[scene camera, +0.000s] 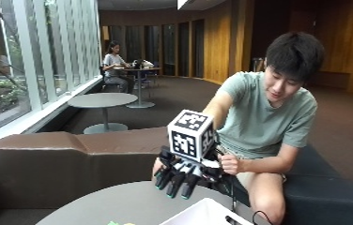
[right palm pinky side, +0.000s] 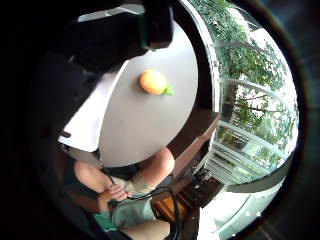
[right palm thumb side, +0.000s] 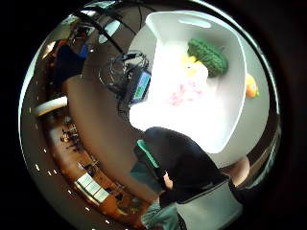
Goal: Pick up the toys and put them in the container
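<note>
Working across the outside view from left to right, we see the grey table (scene camera: 126,204) low in the scene, the gloved right hand (scene camera: 180,176) hanging above it with its fingers pointing down, loosely spread and holding nothing, and then the corner of the white container (scene camera: 204,213) just beside and below the hand. The person's bare hand (scene camera: 229,164) rests at the wrist of the glove. From the palm we find the orange toy (right palm pinky side: 154,82) lying alone on the bare table, just outside the container's wall; the thumb-side view shows the green toy (right palm thumb side: 207,56) already inside the container with a yellow toy (right palm thumb side: 191,62) beside it, and something pink near the middle that we cannot make out. So we judge the orange toy to be what is left. To do this step well, we should carry the hand over the table until the toy sits squarely under the palm, keep the fingers spread on the way down, and close them around its round body rather than its small green leaf. Then we lift high enough to pass over the container's rim before letting go.
</note>
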